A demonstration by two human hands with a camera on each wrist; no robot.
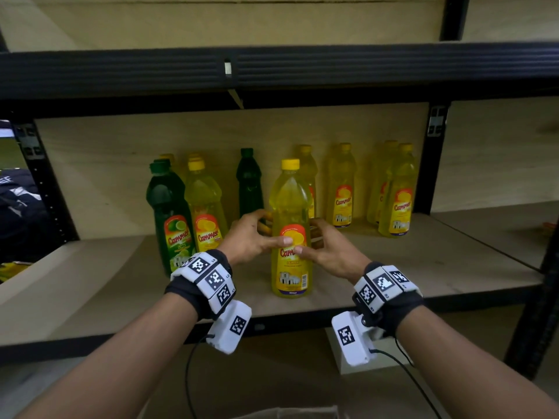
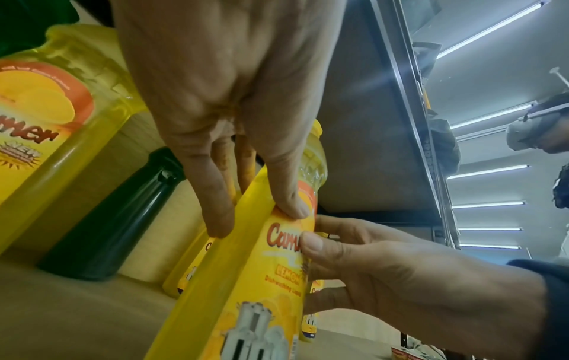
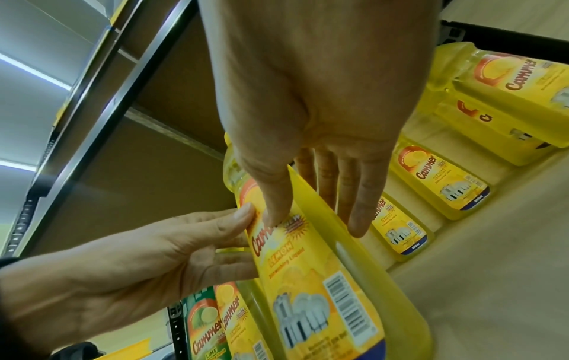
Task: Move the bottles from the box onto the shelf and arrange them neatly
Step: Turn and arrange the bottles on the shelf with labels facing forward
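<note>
Both hands are on one yellow lemon bottle [image 1: 291, 237] standing upright near the front edge of the shelf [image 1: 423, 267], roughly in the middle. The left hand [image 1: 251, 237] wraps it from the left side, thumb across the front label and the fingers [image 2: 220, 194] round the back; the right hand [image 1: 329, 246] does the same from the other side, its thumb touching the label right next to the left thumb. So each hand is clamped on that same bottle, at about label height. From the wrist views the thumbs sit just above the "Cammer" lettering, and the bottle's base looks down on the board, though I can't fully tell whether it bears its whole weight there.

Rest of the shelf: to the left, a green lime bottle [image 1: 169, 219] with a yellow bottle [image 1: 205, 213] just beside it, both at the front of a small cluster with more caps peeking out behind. A dark green bottle [image 1: 249, 182] stands further back, turned so no label shows. Behind the held one is another yellow bottle, mostly hidden. To the right there's a single yellow bottle [image 1: 341, 189] near the back panel, then a pair [image 1: 396, 195] close together by the black upright [image 1: 435, 158].

Each wrist wears a white marker-tagged camera band [image 1: 211, 279] with a cable hanging down.
</note>
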